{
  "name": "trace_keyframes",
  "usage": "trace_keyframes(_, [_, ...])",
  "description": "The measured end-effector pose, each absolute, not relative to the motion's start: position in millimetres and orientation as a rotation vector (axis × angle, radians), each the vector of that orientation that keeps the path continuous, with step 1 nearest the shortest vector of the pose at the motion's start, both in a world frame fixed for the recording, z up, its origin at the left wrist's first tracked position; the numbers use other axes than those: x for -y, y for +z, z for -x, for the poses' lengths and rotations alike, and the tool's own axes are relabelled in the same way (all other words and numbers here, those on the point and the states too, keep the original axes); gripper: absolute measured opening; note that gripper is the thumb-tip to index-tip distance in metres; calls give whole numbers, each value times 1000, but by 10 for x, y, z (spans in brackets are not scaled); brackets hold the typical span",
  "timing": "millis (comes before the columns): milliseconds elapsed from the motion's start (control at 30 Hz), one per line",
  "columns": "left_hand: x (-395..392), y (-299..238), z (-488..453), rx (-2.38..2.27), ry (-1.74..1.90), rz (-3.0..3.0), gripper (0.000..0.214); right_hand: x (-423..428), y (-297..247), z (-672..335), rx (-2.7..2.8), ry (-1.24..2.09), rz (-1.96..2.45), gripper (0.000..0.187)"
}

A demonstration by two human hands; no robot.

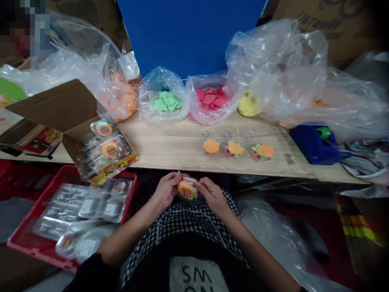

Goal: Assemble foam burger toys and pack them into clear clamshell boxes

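Note:
Above my lap, just in front of the bench edge, a clear plastic pack with a burger-shaped candy (187,190) is held between both hands. My left hand (167,190) pinches its left side, thumb on top. My right hand (212,194) grips the right edge with closed fingers. An orange top, a printed label and green and red layers show through the plastic. On the bench ahead lie three burger candies, a left one (211,147), a middle one (234,149) and a right one (263,151), with clear plastic around them.
An open display box (100,152) of packed burgers stands left, above a red crate (39,253) of clear packs. Along the back are bags of orange, green (166,101), red (212,98) and yellow pieces. A blue tape dispenser (314,146) sits right. Part of another person shows upper left.

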State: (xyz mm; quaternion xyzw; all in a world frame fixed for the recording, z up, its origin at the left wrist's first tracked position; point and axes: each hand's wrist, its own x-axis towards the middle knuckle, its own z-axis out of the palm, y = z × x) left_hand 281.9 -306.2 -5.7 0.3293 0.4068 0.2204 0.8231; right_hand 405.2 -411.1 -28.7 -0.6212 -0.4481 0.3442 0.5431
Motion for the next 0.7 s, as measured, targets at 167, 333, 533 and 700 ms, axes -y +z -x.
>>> trace_keyframes(167, [3289,-271,-2696,-934,466,-654,35,4285,-382,-3942,1115,848,1508,28])
trace_keyframes(333, [3539,-519,-2460,-1003,382,-717,35,4491,-596,-3914,1059,1123,1515,31])
trace_keyframes(533, [3346,-330,-2346,-630,1,-1486,56,4319,-569,-3978,1102,1507,1350,34])
trace_keyframes(700, [3202,-309,-2410,-678,10,-1335,45,4157,-481,-4010,1048,1399,1359,35])
